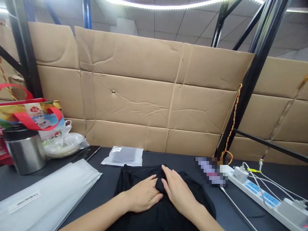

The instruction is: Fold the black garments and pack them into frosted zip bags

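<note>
Black cloth, apparently a garment, lies on the dark table in front of me in soft folds. My left hand rests on it with bent fingers, gripping a small raised fold near the middle. Just right of that fold, my right hand lies on the cloth, its fingers stretched out and its thumb apart from them. The fingertips of both hands are close together but do not touch. Behind the cloth is a frosted plastic pouch with a small white label. The cloth's near edge is out of view.
Larger translucent plastic bags with a barcode label lie on the left. Behind them stand a steel flask, a tied clear bag and a colourful carrier bag. On the right are a pixelated, cabled object and a power strip. Cardboard walls the back.
</note>
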Motion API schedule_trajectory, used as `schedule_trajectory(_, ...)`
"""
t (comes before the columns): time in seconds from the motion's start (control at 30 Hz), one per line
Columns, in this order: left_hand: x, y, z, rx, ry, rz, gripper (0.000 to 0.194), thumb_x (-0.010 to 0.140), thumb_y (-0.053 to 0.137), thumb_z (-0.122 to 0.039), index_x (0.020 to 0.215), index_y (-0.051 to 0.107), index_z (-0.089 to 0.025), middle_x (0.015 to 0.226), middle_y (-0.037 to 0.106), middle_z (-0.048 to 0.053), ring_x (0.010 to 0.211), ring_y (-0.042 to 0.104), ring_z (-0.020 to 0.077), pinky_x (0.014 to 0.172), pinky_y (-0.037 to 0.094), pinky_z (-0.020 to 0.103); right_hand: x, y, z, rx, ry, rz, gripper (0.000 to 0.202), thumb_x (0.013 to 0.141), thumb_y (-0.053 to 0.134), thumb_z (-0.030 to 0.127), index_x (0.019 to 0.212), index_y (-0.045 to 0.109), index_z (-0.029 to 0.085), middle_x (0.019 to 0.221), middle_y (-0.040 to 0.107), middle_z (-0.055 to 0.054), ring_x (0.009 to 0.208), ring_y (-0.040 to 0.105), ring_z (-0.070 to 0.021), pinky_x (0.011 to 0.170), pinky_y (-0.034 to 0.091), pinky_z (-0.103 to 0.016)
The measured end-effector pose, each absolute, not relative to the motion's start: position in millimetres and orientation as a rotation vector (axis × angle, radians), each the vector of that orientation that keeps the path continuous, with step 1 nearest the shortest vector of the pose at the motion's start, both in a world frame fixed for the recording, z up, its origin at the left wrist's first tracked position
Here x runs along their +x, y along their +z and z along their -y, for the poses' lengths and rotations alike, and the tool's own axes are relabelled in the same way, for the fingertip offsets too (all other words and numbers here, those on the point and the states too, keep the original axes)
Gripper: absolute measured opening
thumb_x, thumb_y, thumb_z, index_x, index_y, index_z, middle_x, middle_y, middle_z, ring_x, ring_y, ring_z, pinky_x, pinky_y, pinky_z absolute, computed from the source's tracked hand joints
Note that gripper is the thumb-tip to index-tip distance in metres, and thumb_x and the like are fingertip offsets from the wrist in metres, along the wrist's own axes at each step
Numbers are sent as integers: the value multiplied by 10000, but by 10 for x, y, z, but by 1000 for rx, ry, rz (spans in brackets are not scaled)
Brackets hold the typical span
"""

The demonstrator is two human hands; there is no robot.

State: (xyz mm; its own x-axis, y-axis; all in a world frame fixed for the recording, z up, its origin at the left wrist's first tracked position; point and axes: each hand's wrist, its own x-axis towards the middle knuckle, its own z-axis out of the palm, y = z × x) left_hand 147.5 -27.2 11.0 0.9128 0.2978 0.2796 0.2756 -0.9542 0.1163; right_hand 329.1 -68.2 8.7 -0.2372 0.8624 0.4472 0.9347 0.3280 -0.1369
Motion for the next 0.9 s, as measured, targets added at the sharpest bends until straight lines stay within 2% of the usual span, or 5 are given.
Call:
schedule_trajectory(0.2,1129,297,415,3030,444,-574,357,973,461,-307,1296,533,-174,1377,532,93,1315,426,234,1140,277,428,3469,54,711,-1374,71,2043,400,973,330,293,1324,479,174,1366,525,-89,1283,453,-202,1079,355,-382)
schedule_trajectory(0.37,474,431,534,2976,359,-863,517,943,494,-266,1437,348,-315,1473,414,5,1355,360,254,1128,277,485,3743,167,720,-1742,221,1766,335,950,344,416,810,588,234,724,665,-28,694,629,-212,662,457,-314)
schedule_trajectory(0.5,80,339,616,2926,390,-1048,623,833,597,-199,1398,403,-376,1446,454,-27,1304,423,284,1063,385,461,3788,128,730,-1841,344,1774,424,890,438,520,588,516,233,550,574,-6,579,574,-212,575,374,-292)
schedule_trajectory(0.73,32,183,566,2888,536,-1093,473,905,448,-143,1319,507,-364,1349,556,-23,1155,552,238,980,458,367,3707,172,698,-1767,599,1730,505,897,360,579,649,599,210,464,499,24,455,558,-170,490,394,-256)
schedule_trajectory(0.9,79,152,517,2795,611,-973,417,915,422,-128,1236,576,-344,1279,597,-10,1116,583,189,946,477,268,3683,203,676,-1663,830,1636,429,848,471,548,953,624,160,682,631,-25,579,644,-174,461,470,-233)
